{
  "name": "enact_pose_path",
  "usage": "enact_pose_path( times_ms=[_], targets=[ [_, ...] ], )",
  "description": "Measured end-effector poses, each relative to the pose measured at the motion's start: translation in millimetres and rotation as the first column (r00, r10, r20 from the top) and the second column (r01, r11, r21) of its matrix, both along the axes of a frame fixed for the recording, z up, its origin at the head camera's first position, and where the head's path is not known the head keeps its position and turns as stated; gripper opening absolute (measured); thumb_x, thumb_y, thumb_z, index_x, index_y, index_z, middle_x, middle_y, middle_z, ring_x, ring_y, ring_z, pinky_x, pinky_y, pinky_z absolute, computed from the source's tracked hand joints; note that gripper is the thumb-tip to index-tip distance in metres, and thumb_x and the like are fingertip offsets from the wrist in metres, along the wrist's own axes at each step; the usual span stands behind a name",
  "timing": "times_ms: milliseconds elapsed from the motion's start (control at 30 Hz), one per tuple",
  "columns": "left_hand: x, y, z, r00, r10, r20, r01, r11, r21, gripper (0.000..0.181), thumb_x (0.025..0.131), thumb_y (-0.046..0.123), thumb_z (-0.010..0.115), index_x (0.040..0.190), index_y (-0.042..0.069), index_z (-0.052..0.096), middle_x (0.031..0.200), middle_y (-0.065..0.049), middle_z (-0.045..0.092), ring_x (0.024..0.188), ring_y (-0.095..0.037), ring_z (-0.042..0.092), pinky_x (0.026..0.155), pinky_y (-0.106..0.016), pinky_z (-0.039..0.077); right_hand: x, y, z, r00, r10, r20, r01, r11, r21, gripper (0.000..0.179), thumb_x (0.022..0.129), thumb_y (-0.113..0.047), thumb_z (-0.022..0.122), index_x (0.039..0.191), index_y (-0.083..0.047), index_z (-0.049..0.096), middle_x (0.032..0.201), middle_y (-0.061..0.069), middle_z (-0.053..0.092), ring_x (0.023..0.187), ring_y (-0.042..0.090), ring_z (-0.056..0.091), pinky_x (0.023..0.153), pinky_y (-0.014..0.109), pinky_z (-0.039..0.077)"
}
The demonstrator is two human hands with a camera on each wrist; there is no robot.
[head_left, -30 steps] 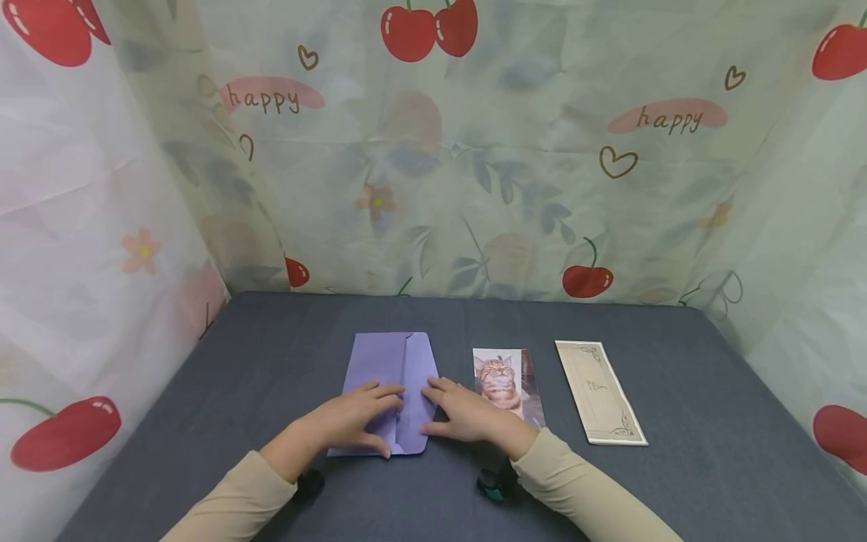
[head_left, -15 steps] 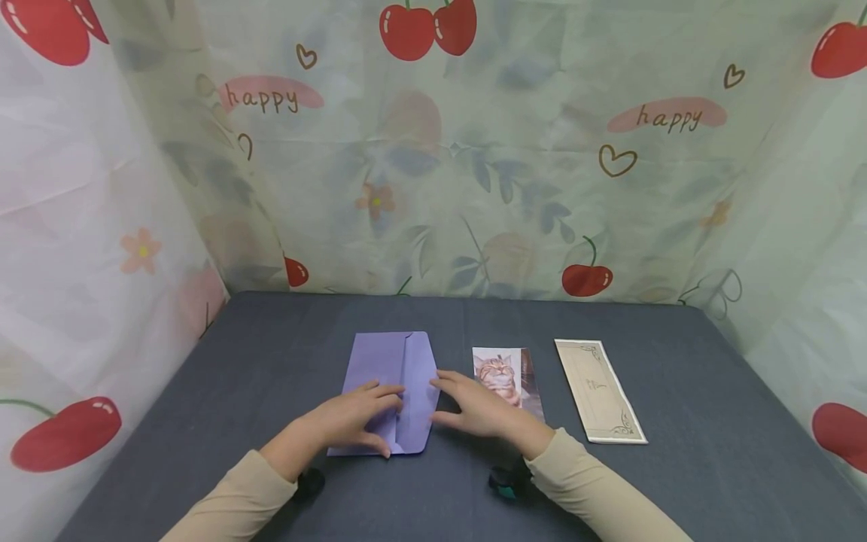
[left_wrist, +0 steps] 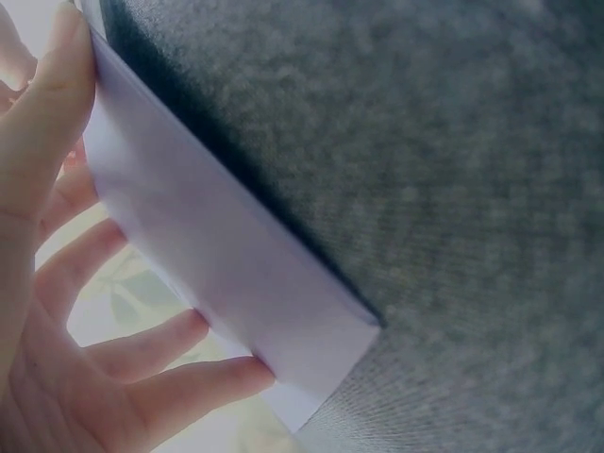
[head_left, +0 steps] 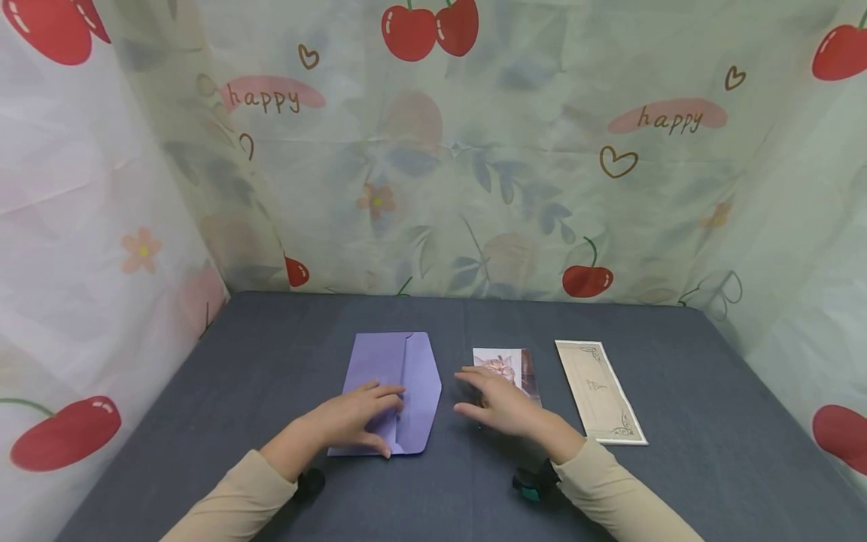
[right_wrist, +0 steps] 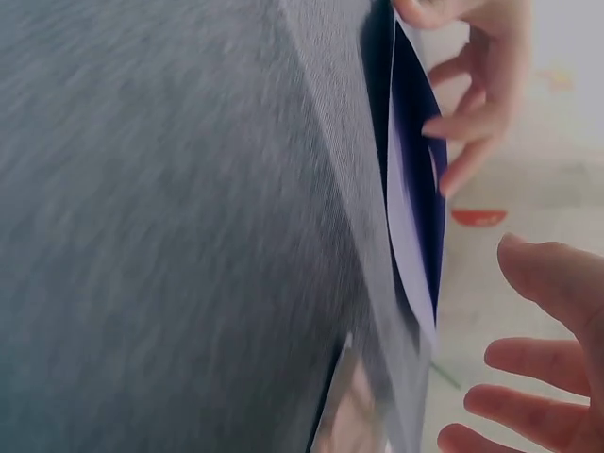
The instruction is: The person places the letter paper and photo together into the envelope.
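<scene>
A purple envelope (head_left: 379, 355) lies on the dark table left of centre, its flap (head_left: 421, 391) spread out to the right. My left hand (head_left: 348, 418) rests on the envelope's near part, fingers straight and spread; in the left wrist view the fingertips touch the envelope (left_wrist: 208, 245). My right hand (head_left: 508, 410), fingers loosely extended, holds nothing and is over a cat picture card (head_left: 497, 361), hiding its lower part. In the right wrist view my right hand (right_wrist: 557, 368) is apart from the envelope (right_wrist: 408, 198), and the card (right_wrist: 354, 411) shows below.
A long beige card with ornamented corners (head_left: 596, 388) lies to the right of the cat picture. Patterned cloth (head_left: 454, 173) hangs behind and on both sides of the dark table (head_left: 284, 331). Black wrist devices sit under both wrists.
My right hand has left the envelope's flap and moved right, over the cat picture card. The flap's pointed edge now shows fully. My left hand has stayed still on the envelope.
</scene>
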State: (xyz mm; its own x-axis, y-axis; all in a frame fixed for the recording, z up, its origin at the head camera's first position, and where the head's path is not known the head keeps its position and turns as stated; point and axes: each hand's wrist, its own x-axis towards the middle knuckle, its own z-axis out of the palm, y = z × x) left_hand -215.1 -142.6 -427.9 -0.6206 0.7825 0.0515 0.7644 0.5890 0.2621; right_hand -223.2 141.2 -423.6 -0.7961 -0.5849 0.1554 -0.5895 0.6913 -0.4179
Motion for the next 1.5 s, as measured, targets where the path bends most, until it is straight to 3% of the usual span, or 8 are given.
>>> enact_pose_path(
  times_ms=[133, 233, 500, 900, 1133, 1500],
  targets=[
    [-1.4, -0.5, -2.3, 0.999, -0.016, -0.03, 0.016, 1.0, 0.013, 0.055, 0.07, 0.044, 0.075, 0.107, 0.01, 0.054, 0.137, -0.014, 0.05, 0.124, -0.041, 0.048, 0.107, -0.053, 0.035, -1.2, 13.9, -2.2, 0.999, -0.034, -0.02, 0.033, 0.998, -0.059, 0.048, 0.086, -0.024, 0.066, 0.123, 0.005, 0.055, 0.125, 0.02, 0.057, 0.099, 0.027, 0.061, 0.095, 0.045, 0.046],
    [-1.9, -0.7, -2.8, 0.999, -0.02, -0.04, 0.02, 1.0, 0.015, 0.055, 0.07, 0.044, 0.075, 0.107, 0.01, 0.054, 0.136, -0.014, 0.051, 0.123, -0.04, 0.049, 0.107, -0.053, 0.035, -2.6, 23.8, -5.2, 0.996, -0.071, -0.049, 0.065, 0.991, -0.118, 0.045, 0.084, -0.019, 0.068, 0.12, 0.006, 0.057, 0.123, 0.022, 0.059, 0.116, 0.034, 0.056, 0.098, 0.047, 0.045],
    [-2.3, -1.1, -3.4, 0.998, -0.026, -0.05, 0.027, 0.999, 0.019, 0.055, 0.07, 0.045, 0.074, 0.108, 0.01, 0.054, 0.136, -0.014, 0.051, 0.123, -0.039, 0.049, 0.106, -0.053, 0.036, -4.8, 48.6, -8.1, 0.973, -0.23, -0.03, 0.222, 0.962, -0.16, 0.043, 0.082, -0.014, 0.069, 0.118, 0.007, 0.058, 0.111, 0.022, 0.064, 0.093, 0.032, 0.064, 0.077, 0.043, 0.054],
    [-1.2, -0.7, -1.9, 1.0, -0.016, -0.023, 0.016, 1.0, 0.009, 0.055, 0.07, 0.044, 0.075, 0.109, 0.01, 0.055, 0.137, -0.014, 0.05, 0.125, -0.041, 0.047, 0.106, -0.054, 0.036, -12.9, 76.1, -16.1, 0.883, -0.459, 0.097, 0.469, 0.868, -0.164, 0.042, 0.082, -0.015, 0.069, 0.116, 0.008, 0.058, 0.109, 0.024, 0.064, 0.09, 0.031, 0.065, 0.073, 0.04, 0.055],
    [-1.2, -0.7, -2.9, 1.0, -0.009, -0.028, 0.009, 1.0, 0.002, 0.055, 0.071, 0.045, 0.074, 0.109, 0.011, 0.055, 0.138, -0.013, 0.05, 0.125, -0.041, 0.047, 0.106, -0.053, 0.036, -15.1, 80.7, -20.2, 0.838, -0.517, 0.176, 0.542, 0.826, -0.152, 0.045, 0.081, -0.016, 0.07, 0.113, 0.012, 0.056, 0.106, 0.029, 0.064, 0.089, 0.036, 0.066, 0.072, 0.041, 0.056],
    [0.0, -0.6, -0.7, 1.0, -0.002, -0.012, 0.002, 1.0, -0.003, 0.055, 0.071, 0.045, 0.074, 0.11, 0.011, 0.055, 0.138, -0.014, 0.05, 0.126, -0.042, 0.046, 0.107, -0.053, 0.035, -20.0, 80.0, -24.2, 0.799, -0.553, 0.235, 0.592, 0.791, -0.153, 0.042, 0.076, -0.015, 0.073, 0.106, 0.011, 0.06, 0.092, 0.021, 0.066, 0.08, 0.027, 0.064, 0.065, 0.033, 0.054]
  ],
)
